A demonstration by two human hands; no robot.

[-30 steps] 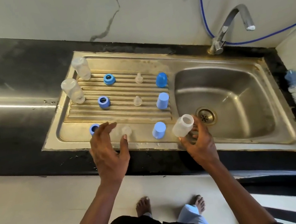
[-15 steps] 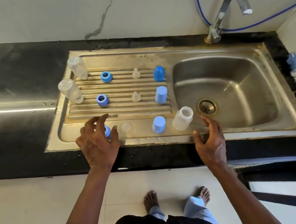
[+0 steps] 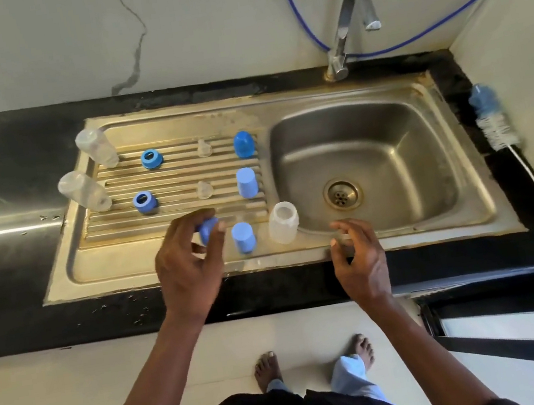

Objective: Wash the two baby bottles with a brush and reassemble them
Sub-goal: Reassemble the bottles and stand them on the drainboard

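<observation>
One bottle [image 3: 283,222] stands mouth-up between left fingers [image 3: 182,222] pinching a blue ring [image 3: 207,232] and slack right fingers [image 3: 352,228].

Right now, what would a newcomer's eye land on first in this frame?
The left hand grips a blue ring above the front of the drainboard, near an upright clear bottle. At far right, a bottle brush lies on the black counter, beside the basin.
</observation>
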